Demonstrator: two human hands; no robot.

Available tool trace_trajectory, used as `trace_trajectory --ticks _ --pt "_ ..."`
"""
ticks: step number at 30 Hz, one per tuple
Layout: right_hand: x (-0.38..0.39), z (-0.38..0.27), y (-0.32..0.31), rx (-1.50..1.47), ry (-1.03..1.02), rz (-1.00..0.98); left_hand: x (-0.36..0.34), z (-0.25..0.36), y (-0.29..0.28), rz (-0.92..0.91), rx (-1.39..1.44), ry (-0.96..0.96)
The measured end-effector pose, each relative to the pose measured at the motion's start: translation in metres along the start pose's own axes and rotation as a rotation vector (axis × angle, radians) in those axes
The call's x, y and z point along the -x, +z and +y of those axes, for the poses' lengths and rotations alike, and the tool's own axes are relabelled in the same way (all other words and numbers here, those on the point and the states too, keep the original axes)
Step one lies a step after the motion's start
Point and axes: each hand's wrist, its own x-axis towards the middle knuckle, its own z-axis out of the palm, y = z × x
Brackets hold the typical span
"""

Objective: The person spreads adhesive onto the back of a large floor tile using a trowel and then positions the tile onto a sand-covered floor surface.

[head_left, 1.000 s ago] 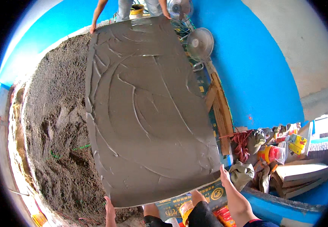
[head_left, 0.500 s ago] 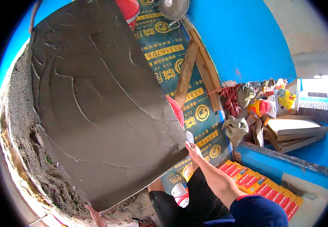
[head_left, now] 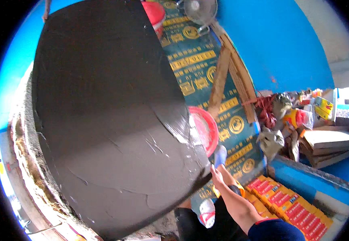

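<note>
A large rectangular board (head_left: 106,100) coated in smooth dark grey wet plaster fills the left half of the view. My right hand (head_left: 216,176) is closed on its lower right corner, thumb along the edge. My left hand is not visible. At the far end, upper left, another person's hand (head_left: 46,15) holds the board's edge. A pink basin (head_left: 208,132) shows partly from under the board's right edge, beside my sandalled foot (head_left: 220,156).
Patterned green sheeting (head_left: 190,60) carries loose planks (head_left: 218,80), a fan (head_left: 198,10) and a red bucket (head_left: 152,12). To the right are blue walls (head_left: 275,44), piled bags (head_left: 271,140), stacked slabs (head_left: 327,144) and rows of orange-red boxes (head_left: 287,201).
The board has shifted left in view, exposing the sheeting, planks, basin and boxes on the right. My left hand has left the frame. The view has turned.
</note>
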Motion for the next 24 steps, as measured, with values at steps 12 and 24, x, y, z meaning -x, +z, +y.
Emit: trace_trajectory --ticks 12,24 --pt "-0.038 0.023 -0.021 -0.067 0.053 -0.212 0.266 0.107 -0.079 0.079 -0.444 0.259" --pt "-0.042 -0.079 -0.165 -0.248 -0.120 -0.388 0.457 0.237 -0.003 -0.247 -0.452 0.492"
